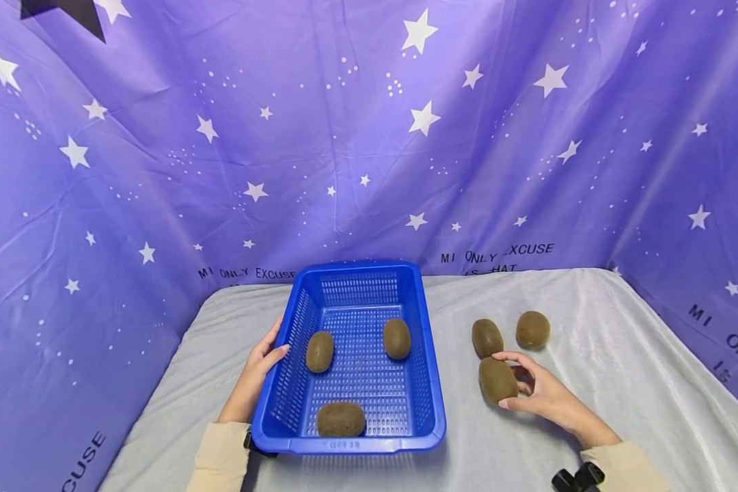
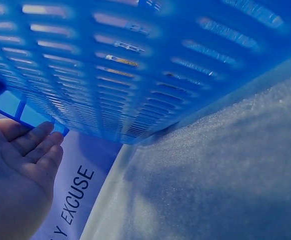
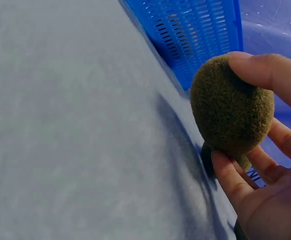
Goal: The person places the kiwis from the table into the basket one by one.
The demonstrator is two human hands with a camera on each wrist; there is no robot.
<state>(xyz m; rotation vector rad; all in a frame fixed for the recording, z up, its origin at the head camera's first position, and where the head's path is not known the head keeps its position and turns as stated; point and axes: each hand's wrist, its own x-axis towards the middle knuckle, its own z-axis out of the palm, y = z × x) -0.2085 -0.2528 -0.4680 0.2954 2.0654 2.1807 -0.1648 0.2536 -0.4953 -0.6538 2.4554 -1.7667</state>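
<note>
A blue plastic basket (image 1: pixel 433 383) with slotted walls holds three brown kiwis: one at the left (image 1: pixel 320 352), one at the right (image 1: pixel 396 339) and one near the front wall (image 1: pixel 341 419). My left hand (image 1: pixel 260 372) grips the basket's left rim; in the left wrist view its fingers (image 2: pixel 44 142) reach up under that rim. To the right of the basket, my right hand (image 1: pixel 544 393) pinches a kiwi (image 1: pixel 498 381) between thumb and fingers. The right wrist view shows this fuzzy kiwi (image 3: pixel 230 107) above the cloth, with a shadow beneath it.
Two more kiwis lie on the grey cloth (image 1: pixel 590 307) beyond my right hand, one just behind the held kiwi (image 1: pixel 487 337) and one farther right (image 1: pixel 533 330). A purple star-printed curtain (image 1: pixel 357 137) stands behind the table and at both sides.
</note>
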